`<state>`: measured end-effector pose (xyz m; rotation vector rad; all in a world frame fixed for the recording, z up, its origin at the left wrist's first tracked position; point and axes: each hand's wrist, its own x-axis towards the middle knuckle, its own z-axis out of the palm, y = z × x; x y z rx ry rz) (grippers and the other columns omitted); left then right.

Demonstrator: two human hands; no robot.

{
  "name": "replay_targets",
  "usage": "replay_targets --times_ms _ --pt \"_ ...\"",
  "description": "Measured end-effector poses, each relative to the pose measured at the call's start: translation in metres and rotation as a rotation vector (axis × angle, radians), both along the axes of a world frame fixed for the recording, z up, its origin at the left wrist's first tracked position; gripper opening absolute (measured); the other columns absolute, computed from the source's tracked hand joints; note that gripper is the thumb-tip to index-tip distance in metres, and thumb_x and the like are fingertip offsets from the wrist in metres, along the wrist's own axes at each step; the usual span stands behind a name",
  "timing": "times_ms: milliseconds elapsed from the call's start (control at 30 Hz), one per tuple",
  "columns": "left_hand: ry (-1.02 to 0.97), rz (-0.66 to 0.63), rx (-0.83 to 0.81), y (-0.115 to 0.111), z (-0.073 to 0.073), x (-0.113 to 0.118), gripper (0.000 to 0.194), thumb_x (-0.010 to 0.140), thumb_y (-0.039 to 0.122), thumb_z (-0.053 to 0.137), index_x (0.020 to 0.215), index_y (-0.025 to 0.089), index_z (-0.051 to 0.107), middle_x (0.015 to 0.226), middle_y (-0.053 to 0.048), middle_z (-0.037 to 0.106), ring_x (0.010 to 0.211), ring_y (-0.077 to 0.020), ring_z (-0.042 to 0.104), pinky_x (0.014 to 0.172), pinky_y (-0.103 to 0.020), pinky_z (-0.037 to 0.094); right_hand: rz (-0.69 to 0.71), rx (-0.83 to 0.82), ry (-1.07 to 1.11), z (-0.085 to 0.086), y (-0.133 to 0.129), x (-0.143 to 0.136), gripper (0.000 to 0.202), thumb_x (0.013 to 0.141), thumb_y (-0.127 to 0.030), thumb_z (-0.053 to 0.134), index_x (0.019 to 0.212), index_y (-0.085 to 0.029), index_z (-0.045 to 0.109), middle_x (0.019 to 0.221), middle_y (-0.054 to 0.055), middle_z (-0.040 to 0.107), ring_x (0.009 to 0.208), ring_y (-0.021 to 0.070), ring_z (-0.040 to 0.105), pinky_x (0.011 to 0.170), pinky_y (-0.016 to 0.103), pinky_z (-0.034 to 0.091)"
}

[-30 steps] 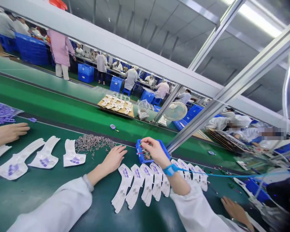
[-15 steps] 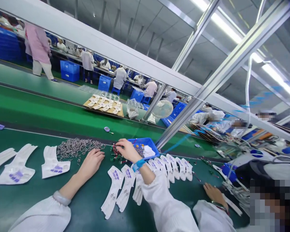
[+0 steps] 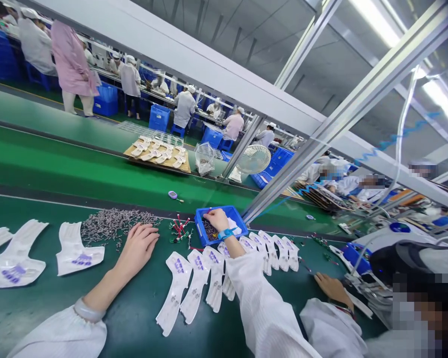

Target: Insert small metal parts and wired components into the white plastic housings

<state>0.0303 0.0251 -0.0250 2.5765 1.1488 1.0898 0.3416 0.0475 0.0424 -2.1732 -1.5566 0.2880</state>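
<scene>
My left hand (image 3: 139, 248) lies palm down on the green table, fingers stretched out, at the right edge of a pile of small metal parts (image 3: 114, 223). My right hand (image 3: 217, 219) reaches into a blue bin (image 3: 198, 219), fingers drawn together and pointing down. A small red bit shows at its fingertips, but what they hold is hidden. Loose small parts and a white piece (image 3: 233, 226) lie in the bin. Left of it sits a cluster of red-and-black wired parts (image 3: 179, 229). White molded shell halves (image 3: 177, 266) stand in a row under my right forearm.
More white shells (image 3: 80, 251) lie at the left. A co-worker's hand (image 3: 334, 288) rests on the table at the right. Behind the bin are a metal post (image 3: 276, 184), a small purple device (image 3: 172, 195) and a board of white shells (image 3: 157, 156).
My right hand has moved right, from the wired parts into the blue bin. My left hand stays by the metal pile, and the view has shifted slightly.
</scene>
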Motion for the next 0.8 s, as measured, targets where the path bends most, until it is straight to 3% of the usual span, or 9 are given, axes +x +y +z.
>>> replay_targets --times_ms 167,333,467,567,667,800 --pt "-0.055 -0.019 0.014 -0.001 0.003 -0.002 0.024 0.097 0.025 0.048 0.098 0.021 0.071 0.108 -0.007 0.073 0.112 -0.0260 0.062 0.109 -0.053 0.035 0.007 0.132 0.003 0.019 -0.013 0.008 0.023 0.078 -0.030 0.066 0.058 -0.020 0.062 0.062 0.002 0.065 0.065 0.0160 0.059 0.060 0.023 0.039" --pt "-0.145 -0.072 0.025 -0.014 0.016 0.003 0.020 0.099 0.027 0.050 0.101 0.020 0.068 0.108 -0.008 0.071 0.104 -0.0244 0.063 0.102 -0.048 0.040 -0.087 0.319 0.066 0.041 -0.083 0.037 0.033 0.091 -0.045 0.049 0.070 -0.021 0.056 0.066 0.003 0.064 0.062 0.0163 0.059 0.061 0.025 0.043" --pt "-0.127 -0.324 -0.071 -0.048 0.034 0.034 0.020 0.100 0.025 0.049 0.108 0.019 0.066 0.112 -0.008 0.070 0.106 -0.0227 0.061 0.093 -0.039 0.046 -0.158 0.375 0.304 0.023 -0.153 0.048 0.034 0.089 -0.053 0.051 0.074 -0.022 0.053 0.055 -0.001 0.059 0.049 0.0156 0.056 0.052 0.027 0.043" --pt "0.018 -0.568 -0.172 -0.075 0.045 0.072 0.025 0.101 0.019 0.044 0.111 0.020 0.066 0.115 -0.006 0.070 0.106 -0.0215 0.062 0.091 -0.036 0.048 -0.188 0.312 0.469 -0.001 -0.183 0.047 0.033 0.085 -0.054 0.057 0.078 -0.022 0.055 0.054 0.000 0.061 0.044 0.0160 0.053 0.046 0.028 0.042" --pt "0.161 -0.708 -0.191 -0.089 0.048 0.112 0.027 0.097 0.011 0.044 0.106 0.019 0.069 0.117 -0.006 0.070 0.107 -0.0232 0.063 0.093 -0.039 0.048 -0.191 0.295 0.474 -0.014 -0.187 0.043 0.030 0.085 -0.049 0.056 0.079 -0.021 0.057 0.061 0.003 0.065 0.050 0.0181 0.057 0.049 0.030 0.045" --pt "0.241 -0.721 -0.114 -0.089 0.042 0.154 0.021 0.094 0.011 0.053 0.107 0.017 0.067 0.122 -0.008 0.068 0.110 -0.0267 0.062 0.095 -0.043 0.045 -0.147 0.340 0.331 -0.020 -0.176 0.038 0.016 0.084 -0.032 0.060 0.073 -0.020 0.060 0.077 0.005 0.064 0.078 0.0209 0.061 0.072 0.033 0.046"
